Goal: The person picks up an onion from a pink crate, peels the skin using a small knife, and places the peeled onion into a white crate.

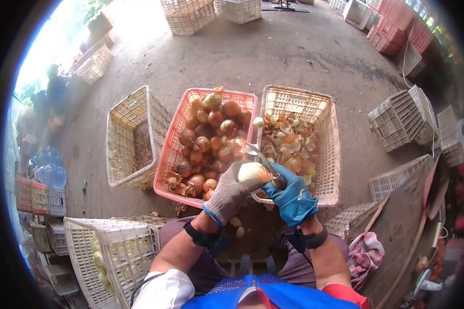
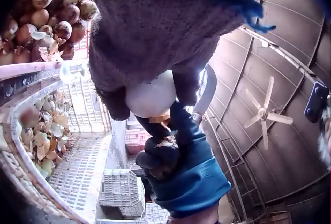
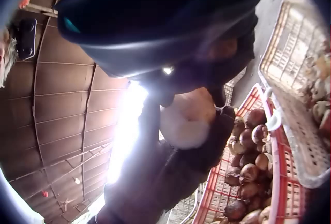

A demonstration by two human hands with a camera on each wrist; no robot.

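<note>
My left hand [image 1: 228,193], in a grey knit glove, grips a partly peeled onion [image 1: 249,171]. White flesh shows on most of it, with brown skin left at the end facing my right hand. That right hand [image 1: 294,194] wears a blue rubber glove and holds a knife by its handle [image 1: 279,181], the curved blade [image 1: 263,156] pointing up and away past the onion. In the left wrist view the blade [image 2: 207,87] shows beside the onion [image 2: 151,97]. The right wrist view has the onion [image 3: 187,127] between both gloves.
Ahead stands a pink crate [image 1: 163,167] of unpeeled onions [image 1: 215,118]. To its right, a white crate [image 1: 336,154] holds onion skins [image 1: 288,147]. Another white crate [image 1: 150,129] stands left. Near my left leg, a crate [image 1: 131,252] holds pale peeled onions [image 1: 99,260]. A cloth [image 1: 366,255] lies right.
</note>
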